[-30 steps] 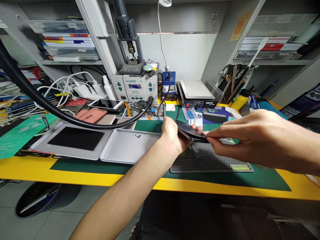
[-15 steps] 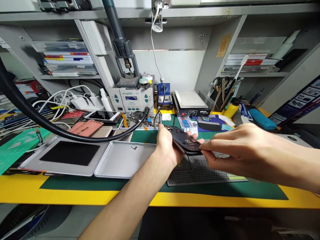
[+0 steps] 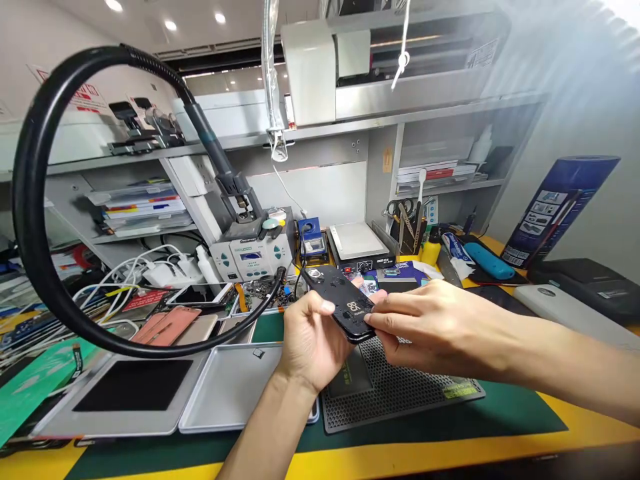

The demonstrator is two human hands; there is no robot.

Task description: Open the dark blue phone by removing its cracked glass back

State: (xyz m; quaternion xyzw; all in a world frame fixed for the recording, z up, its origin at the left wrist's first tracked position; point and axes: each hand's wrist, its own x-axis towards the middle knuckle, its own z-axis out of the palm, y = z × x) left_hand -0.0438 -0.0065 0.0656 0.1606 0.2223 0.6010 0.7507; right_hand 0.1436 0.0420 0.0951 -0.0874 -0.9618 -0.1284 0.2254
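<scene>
A black smartphone [image 3: 337, 297], its back with camera rings and a gold logo facing up, is held tilted above the bench. My left hand [image 3: 313, 340] wraps it from below and the left, thumb along its side. At the phone's near right end, my right hand [image 3: 430, 323] closes its fingers on the edge; whether a small tool is between them is hidden. Under both hands lies a dark perforated mat [image 3: 395, 393]. Left of it, a white shallow tray [image 3: 220, 397] holds a tiny card-like metal piece [image 3: 259, 353].
A hot-air station [image 3: 253, 257] with a thick black hose [image 3: 30, 200] looping on the left stands behind. Beside it are a soldering iron stand [image 3: 313, 240] and a heating plate [image 3: 360, 247]. Tools and bottles crowd the right; phones, cables and a green sheet [image 3: 40, 393] the left.
The camera view has tilted up, so more of the shelf top and ceiling shows. The phone's back is turned more toward me; both hands keep hold of it.
</scene>
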